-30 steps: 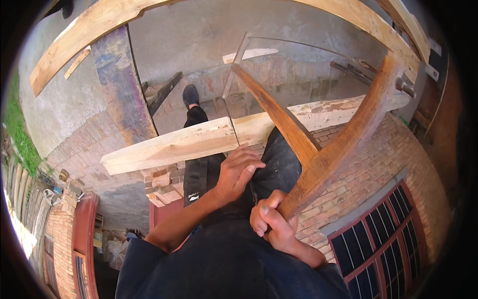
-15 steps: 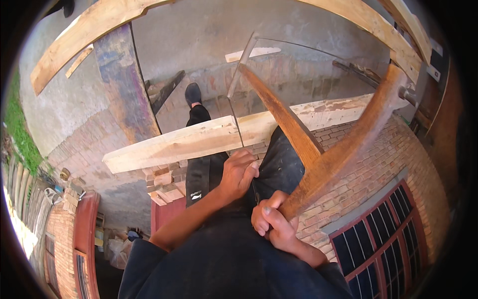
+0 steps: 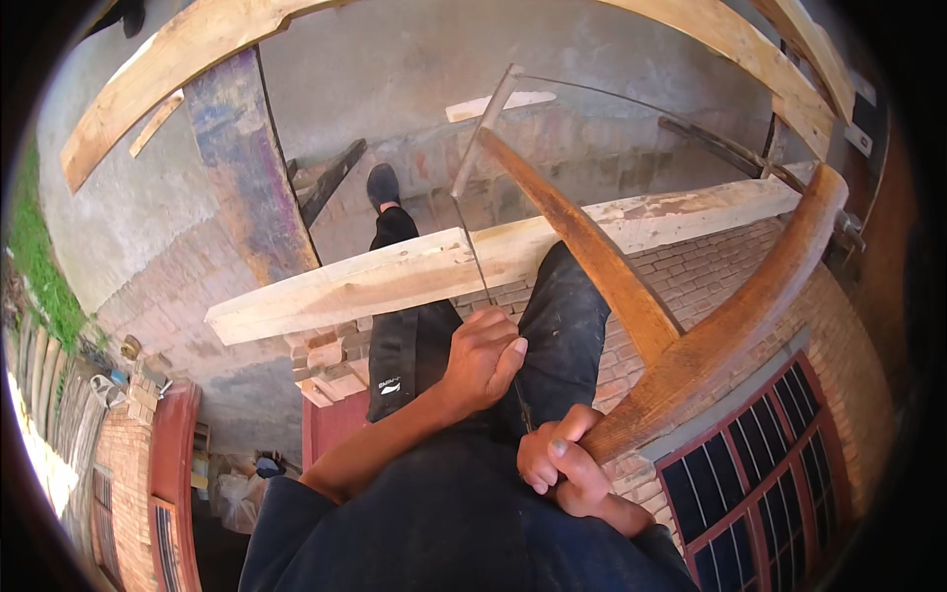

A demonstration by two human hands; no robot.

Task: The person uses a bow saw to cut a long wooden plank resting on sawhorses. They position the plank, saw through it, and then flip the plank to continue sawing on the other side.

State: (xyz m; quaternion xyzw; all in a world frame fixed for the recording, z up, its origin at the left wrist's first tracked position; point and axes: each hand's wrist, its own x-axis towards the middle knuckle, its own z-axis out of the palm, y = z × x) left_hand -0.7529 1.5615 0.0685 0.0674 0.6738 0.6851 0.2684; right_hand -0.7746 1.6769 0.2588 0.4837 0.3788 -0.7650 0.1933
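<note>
A frame saw with a worn wooden frame (image 3: 725, 365) slants across the view, its narrow blade (image 3: 477, 259) running down through a kerf in a pale wooden board (image 3: 340, 286). My right hand (image 3: 572, 462) is wrapped round the near end of the frame, where the blade meets it. Closed at the blade, between the board and my right hand, is my left hand (image 3: 483, 360); its fingers hide part of the blade. A thin cord stretches from the saw's far end piece (image 3: 485, 130) toward the right. My legs are under and beside the board.
A paint-stained plank (image 3: 247, 163) lies to the left. Long curved timbers (image 3: 187, 74) cross the far side, and a small pale offcut (image 3: 501, 105) rests on the concrete. A red-framed barred window (image 3: 760, 469) in a brick wall is at lower right.
The saw has been drawn back toward my body and a little to the right, both hands moving with it. The board has barely moved.
</note>
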